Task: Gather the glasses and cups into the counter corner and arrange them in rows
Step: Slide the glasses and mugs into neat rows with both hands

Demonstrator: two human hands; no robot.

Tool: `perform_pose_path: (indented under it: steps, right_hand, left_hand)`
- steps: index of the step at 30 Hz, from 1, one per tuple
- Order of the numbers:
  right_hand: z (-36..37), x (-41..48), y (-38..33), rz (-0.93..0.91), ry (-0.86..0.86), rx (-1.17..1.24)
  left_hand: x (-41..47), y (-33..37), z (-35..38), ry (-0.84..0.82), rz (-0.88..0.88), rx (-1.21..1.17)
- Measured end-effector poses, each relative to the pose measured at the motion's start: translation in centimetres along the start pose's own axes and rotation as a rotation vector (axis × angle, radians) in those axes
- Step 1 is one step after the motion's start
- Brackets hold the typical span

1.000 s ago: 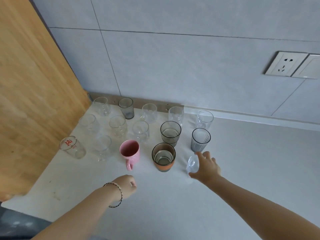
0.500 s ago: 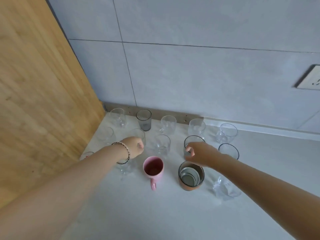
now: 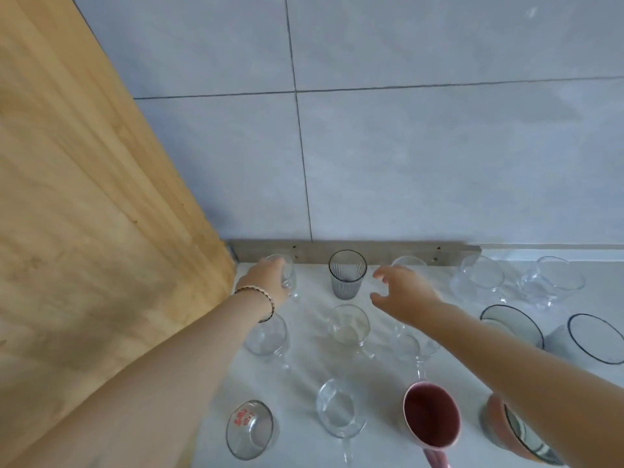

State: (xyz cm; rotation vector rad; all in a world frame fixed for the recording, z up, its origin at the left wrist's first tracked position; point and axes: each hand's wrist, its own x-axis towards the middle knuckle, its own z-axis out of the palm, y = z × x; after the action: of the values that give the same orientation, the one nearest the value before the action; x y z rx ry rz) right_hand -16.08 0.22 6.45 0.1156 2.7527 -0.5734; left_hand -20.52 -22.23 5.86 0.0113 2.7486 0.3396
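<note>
Several glasses and cups stand in rows in the counter corner. My left hand [image 3: 268, 282] is wrapped around the clear glass [image 3: 287, 275] in the back left corner. My right hand [image 3: 400, 292] hovers with fingers spread just right of the grey ribbed glass [image 3: 347, 275], in front of a clear glass [image 3: 410, 263] at the back. Clear glasses [image 3: 347, 324] fill the middle row. In the front row are a glass with red print [image 3: 250, 428], a clear mug [image 3: 339, 410], a pink mug [image 3: 432, 417] and an orange-banded glass [image 3: 499, 423] partly under my right arm.
A wooden panel [image 3: 84, 214] closes the left side. The tiled wall [image 3: 439, 146] and a grey strip [image 3: 388, 253] close the back. Two dark-rimmed glasses [image 3: 513, 322] and clear glasses [image 3: 483, 278] stand to the right. White counter [image 3: 304, 366] shows between the rows.
Both hands have reached further back, from the middle row to the back row. My left hand has closed on the back corner glass. The camera has moved closer.
</note>
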Motion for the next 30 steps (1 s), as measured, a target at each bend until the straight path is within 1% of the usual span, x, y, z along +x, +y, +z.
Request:
perform_pose_path:
  steps: [2, 5, 7, 10, 12, 13, 17, 19, 22, 30]
  right_hand:
    - [1.0, 2.2, -1.0, 0.023, -0.001, -0.014]
    - [2.2, 5.2, -2.0, 0.055, -0.013, -0.017]
    - [2.8, 6.9, -2.3, 0.067, -0.046, 0.001]
    - [3.4, 8.7, -2.4, 0.071, -0.107, 0.055]
    - [4.0, 9.3, -2.4, 0.061, -0.11, 0.086]
    - [4.3, 9.5, -2.3, 0.058, -0.09, 0.094]
    - [5.5, 9.7, -2.5, 0.052, 0.011, 0.126]
    - [5.8, 9.9, -3.0, 0.042, 0.043, 0.142]
    - [6.3, 10.2, -4.0, 0.042, 0.065, 0.145]
    - [7.1, 9.9, -4.4, 0.07, 0.073, 0.069]
  left_hand:
    - [2.1, -1.1, 0.3, -0.005, 0.015, 0.047]
    - [4.8, -2.2, 1.2, -0.024, 0.026, 0.041]
    - [6.1, -2.5, 2.0, -0.091, 0.021, 0.035]
    - [7.3, -2.7, 2.7, -0.174, 0.041, 0.086]
    - [8.3, -3.3, 3.0, -0.146, 0.047, 0.084]
    - [8.8, -3.5, 3.2, -0.114, 0.032, 0.045]
    - [9.4, -3.3, 4.4, 0.044, -0.131, -0.184]
    - [9.3, -2.9, 5.0, 0.089, -0.127, -0.224]
    - [9.1, -2.9, 5.4, 0.116, -0.118, -0.274]
    - [8.7, -2.8, 5.3, 0.143, -0.092, -0.285]
